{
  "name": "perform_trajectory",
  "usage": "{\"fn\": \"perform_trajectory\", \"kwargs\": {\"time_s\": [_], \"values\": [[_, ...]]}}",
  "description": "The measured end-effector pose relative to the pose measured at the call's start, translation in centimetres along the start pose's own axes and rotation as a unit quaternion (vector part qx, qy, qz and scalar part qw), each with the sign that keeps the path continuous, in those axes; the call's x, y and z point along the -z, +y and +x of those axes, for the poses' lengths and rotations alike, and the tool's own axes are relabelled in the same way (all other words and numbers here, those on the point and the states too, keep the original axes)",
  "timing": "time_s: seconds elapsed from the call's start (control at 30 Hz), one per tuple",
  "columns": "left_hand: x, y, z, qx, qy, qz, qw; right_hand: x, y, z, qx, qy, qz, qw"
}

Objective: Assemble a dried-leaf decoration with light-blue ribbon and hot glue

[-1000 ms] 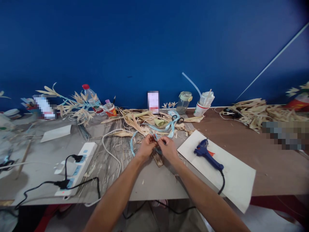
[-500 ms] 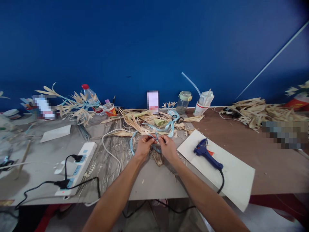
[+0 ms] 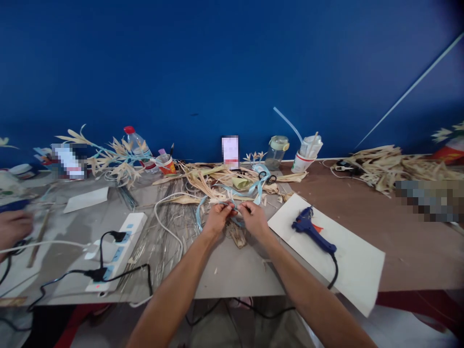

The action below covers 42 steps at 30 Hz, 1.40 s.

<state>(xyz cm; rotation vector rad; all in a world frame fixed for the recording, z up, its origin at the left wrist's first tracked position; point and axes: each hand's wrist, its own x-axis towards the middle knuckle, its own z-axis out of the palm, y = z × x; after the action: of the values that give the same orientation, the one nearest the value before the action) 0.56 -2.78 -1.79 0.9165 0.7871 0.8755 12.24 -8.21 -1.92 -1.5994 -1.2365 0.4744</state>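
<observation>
Both hands meet over the middle of the table, close together. My left hand (image 3: 218, 218) has thumb and fingers pinched on a thin light-blue strip. A short way to the right, my right hand (image 3: 253, 217) is pinched near the same strip; what lies between its fingertips is too small to make out. A longer blue ribbon (image 3: 199, 212) curves beside my left hand. Under and between the hands lies a brown dried husk piece (image 3: 237, 235). Pale dried husks (image 3: 203, 181) are heaped just beyond.
A blue glue gun (image 3: 314, 231) rests on a white board (image 3: 357, 258) at right. At left are a power strip (image 3: 121, 251), cords, thin wires and another person's hand (image 3: 14, 228). Behind stand a phone (image 3: 231, 151), bottle (image 3: 136, 142), jar (image 3: 277, 152), cups (image 3: 303, 159) and black scissors (image 3: 267, 178).
Another person's hand with a blue tool has come in at the far left. My hands have stayed nearly in place, with slightly shifted fingers and a little more space between them.
</observation>
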Motion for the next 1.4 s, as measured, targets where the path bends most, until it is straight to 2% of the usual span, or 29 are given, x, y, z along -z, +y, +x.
{"fn": "perform_trajectory", "kwargs": {"time_s": [0.4, 0.57, 0.77, 1.0, 1.23, 1.4], "values": [[0.8, 0.6, 0.0, 0.04, 0.001, 0.05, 0.998, 0.9, 0.6, 0.9, -0.117, -0.075, 0.106, 0.984], [0.9, 0.6, 0.1, 0.036, -0.003, 0.048, 0.998, 0.9, 0.1, 0.9, -0.166, -0.093, 0.167, 0.967], [1.3, 0.6, 0.3, 0.031, -0.035, 0.055, 0.997, 0.9, -0.6, 0.7, -0.233, -0.125, 0.25, 0.932], [1.7, 0.7, 0.3, 0.038, -0.058, 0.083, 0.994, 1.1, -0.4, 0.9, -0.254, -0.158, 0.284, 0.911], [1.4, 0.9, 0.2, 0.027, -0.065, 0.119, 0.99, 0.6, -0.2, 0.9, -0.24, -0.136, 0.246, 0.929], [1.5, 0.9, 0.2, 0.009, -0.035, 0.15, 0.988, 0.4, 0.1, 1.0, -0.173, -0.126, 0.134, 0.968]]}}
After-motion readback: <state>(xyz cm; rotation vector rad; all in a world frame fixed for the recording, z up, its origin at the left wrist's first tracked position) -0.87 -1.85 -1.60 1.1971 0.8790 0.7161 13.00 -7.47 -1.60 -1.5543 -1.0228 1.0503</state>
